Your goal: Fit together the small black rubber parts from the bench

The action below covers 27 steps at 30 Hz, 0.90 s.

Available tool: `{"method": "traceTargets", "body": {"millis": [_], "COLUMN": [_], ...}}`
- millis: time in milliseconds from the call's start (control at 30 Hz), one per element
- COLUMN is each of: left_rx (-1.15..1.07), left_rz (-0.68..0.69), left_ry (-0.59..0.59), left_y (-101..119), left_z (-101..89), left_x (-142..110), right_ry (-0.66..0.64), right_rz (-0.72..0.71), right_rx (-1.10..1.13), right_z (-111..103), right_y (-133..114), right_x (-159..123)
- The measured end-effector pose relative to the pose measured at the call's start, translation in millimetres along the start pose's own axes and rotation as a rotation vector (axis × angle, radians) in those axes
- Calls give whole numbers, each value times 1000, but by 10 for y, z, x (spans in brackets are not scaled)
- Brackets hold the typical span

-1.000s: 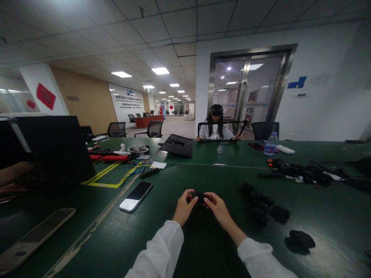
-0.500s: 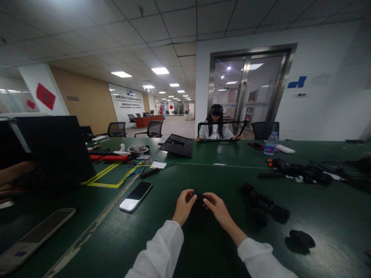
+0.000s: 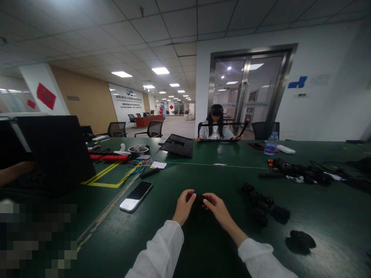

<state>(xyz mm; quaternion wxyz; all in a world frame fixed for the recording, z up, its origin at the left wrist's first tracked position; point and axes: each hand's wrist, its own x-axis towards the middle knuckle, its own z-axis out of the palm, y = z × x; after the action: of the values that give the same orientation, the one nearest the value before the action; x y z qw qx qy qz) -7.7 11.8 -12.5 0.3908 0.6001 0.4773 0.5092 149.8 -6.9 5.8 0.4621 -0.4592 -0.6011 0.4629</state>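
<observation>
Between my two hands, just above the green table (image 3: 168,239), is a small black object (image 3: 199,198); its kind is too dark to make out. The fingers of my left hand (image 3: 184,206) pinch it from the left. From the other side, my right hand (image 3: 216,206) grips it with thumb and fingers. To the right lies a cluster of similar dark lumps (image 3: 257,204), with one more black piece (image 3: 302,239) apart from it, nearer me. A phone (image 3: 136,197) rests left of my hands.
Across the table a person (image 3: 216,129) holds a black rectangular frame (image 3: 219,140). A tilted black panel (image 3: 177,146), a water bottle (image 3: 271,143) and a tangle of black cables (image 3: 307,172) lie further back. At left stands a large black box-like thing (image 3: 55,150) with another person's arm (image 3: 17,172) behind it.
My hands stay almost in place, with the small black object still between them. At far left the other person's hand has shifted, and the lower left corner is now blurred into blocks.
</observation>
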Motion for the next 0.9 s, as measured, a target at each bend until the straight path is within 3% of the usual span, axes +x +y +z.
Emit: {"method": "traceTargets", "body": {"millis": [600, 900], "left_rx": [-34, -18], "left_rz": [-60, -52], "left_ry": [-21, 4], "left_y": [34, 24], "left_z": [0, 1], "left_x": [-16, 3], "right_ry": [-3, -5], "right_rz": [38, -6], "right_rx": [1, 36], "right_z": [17, 8], "right_y": [-127, -31], "right_x": [-44, -11]}}
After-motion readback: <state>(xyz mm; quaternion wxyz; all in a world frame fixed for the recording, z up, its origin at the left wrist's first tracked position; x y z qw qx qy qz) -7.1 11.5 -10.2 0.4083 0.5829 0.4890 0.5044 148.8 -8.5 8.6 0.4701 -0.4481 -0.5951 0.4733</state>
